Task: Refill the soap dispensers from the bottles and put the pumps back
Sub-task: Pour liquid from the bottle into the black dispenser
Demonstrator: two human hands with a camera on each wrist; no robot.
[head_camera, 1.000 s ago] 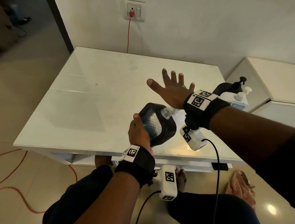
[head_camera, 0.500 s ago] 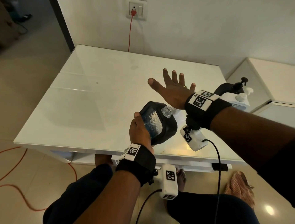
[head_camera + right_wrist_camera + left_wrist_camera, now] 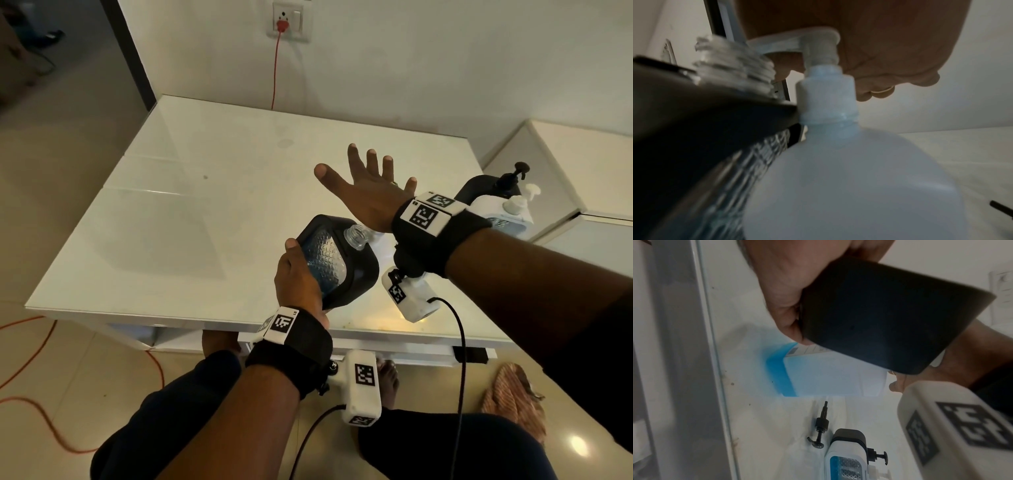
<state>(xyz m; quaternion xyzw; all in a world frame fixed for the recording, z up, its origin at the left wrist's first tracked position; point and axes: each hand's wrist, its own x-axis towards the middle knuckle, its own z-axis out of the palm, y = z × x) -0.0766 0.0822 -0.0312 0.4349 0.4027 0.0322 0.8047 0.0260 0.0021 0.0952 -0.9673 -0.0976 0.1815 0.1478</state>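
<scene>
My left hand (image 3: 298, 274) grips a black soap dispenser (image 3: 339, 260) with a clear textured window, lifted off the white table (image 3: 171, 212) and tilted to the right. Its clear threaded neck (image 3: 356, 236) is open, with no pump on it. My right hand (image 3: 366, 185) is flat with fingers spread, palm down on the white pump head (image 3: 818, 42) of a translucent refill bottle (image 3: 849, 178). The pump's nozzle points toward the dispenser's neck (image 3: 731, 65). In the head view that bottle is almost hidden under my hand. A loose black pump (image 3: 821, 426) lies on the table.
At the table's right edge stand a black dispenser with a black pump (image 3: 493, 192) and a white bottle with a white pump (image 3: 517, 209). A white cabinet (image 3: 582, 164) adjoins on the right. A red cord hangs from the wall socket (image 3: 289, 25). A cloth (image 3: 510, 397) lies on the floor.
</scene>
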